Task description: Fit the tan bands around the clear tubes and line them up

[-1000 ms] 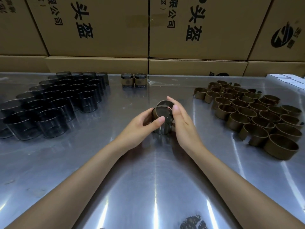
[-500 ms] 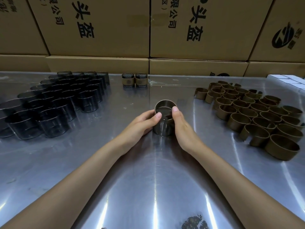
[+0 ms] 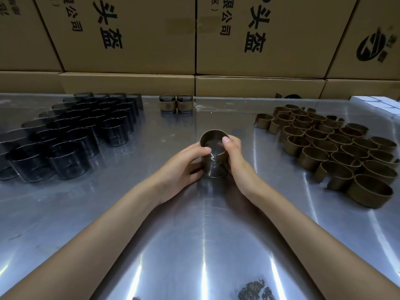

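Observation:
A clear tube (image 3: 213,167) stands upright on the steel table's middle, with a tan band (image 3: 211,135) sitting around its upper part. My left hand (image 3: 184,165) grips the tube from the left, thumb on the band. My right hand (image 3: 234,154) grips it from the right, thumb on the band's rim. Two banded tubes (image 3: 175,104) stand side by side at the back. Several bare clear tubes (image 3: 71,135) are grouped at the left. Several loose tan bands (image 3: 331,148) lie at the right.
Stacked cardboard boxes (image 3: 194,40) wall off the far edge of the steel table (image 3: 194,245). A white box (image 3: 376,103) sits at the back right corner. A dark smudge (image 3: 255,291) marks the table near me.
The tube was tilted between my hands; now it stands upright on the table, and the band has slid down over its top with both thumbs pressing it.

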`<state>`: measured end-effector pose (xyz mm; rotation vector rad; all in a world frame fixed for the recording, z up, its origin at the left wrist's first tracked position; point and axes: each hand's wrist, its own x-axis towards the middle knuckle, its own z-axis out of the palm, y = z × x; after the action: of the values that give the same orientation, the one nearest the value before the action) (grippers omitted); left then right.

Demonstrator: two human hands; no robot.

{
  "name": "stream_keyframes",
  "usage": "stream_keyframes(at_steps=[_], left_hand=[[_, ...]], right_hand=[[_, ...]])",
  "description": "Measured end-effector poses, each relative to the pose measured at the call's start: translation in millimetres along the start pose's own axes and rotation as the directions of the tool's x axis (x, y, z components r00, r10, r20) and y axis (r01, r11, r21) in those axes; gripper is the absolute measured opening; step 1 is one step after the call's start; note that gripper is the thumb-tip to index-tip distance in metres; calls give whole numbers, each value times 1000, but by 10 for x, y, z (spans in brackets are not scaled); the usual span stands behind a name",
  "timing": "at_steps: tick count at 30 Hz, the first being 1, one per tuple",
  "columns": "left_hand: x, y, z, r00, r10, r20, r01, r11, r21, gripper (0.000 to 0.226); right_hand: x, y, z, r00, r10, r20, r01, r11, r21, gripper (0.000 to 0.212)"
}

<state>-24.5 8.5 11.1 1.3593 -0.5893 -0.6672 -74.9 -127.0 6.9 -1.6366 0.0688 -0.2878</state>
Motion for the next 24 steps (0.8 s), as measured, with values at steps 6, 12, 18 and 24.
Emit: stream_keyframes(at_steps=[6, 12, 18, 24], left_hand=[[-18, 50, 22, 999, -2, 50, 0, 999, 43, 22], [-72, 72, 87, 999, 26, 28, -25, 999, -35, 49], [-96, 91, 135, 999, 26, 48, -20, 991, -130, 37], [-127, 97, 157, 1000, 15, -9, -17, 986, -165, 42]], right_hand=[[-6, 9, -12, 999, -2, -35, 3, 1000, 28, 26], [-62, -18, 74, 999, 38, 37, -43, 989, 144, 38], [-95, -48, 48, 991, 19, 129, -40, 986, 163, 29], [-111, -72, 73, 996, 35, 77, -55, 957, 286, 23]])
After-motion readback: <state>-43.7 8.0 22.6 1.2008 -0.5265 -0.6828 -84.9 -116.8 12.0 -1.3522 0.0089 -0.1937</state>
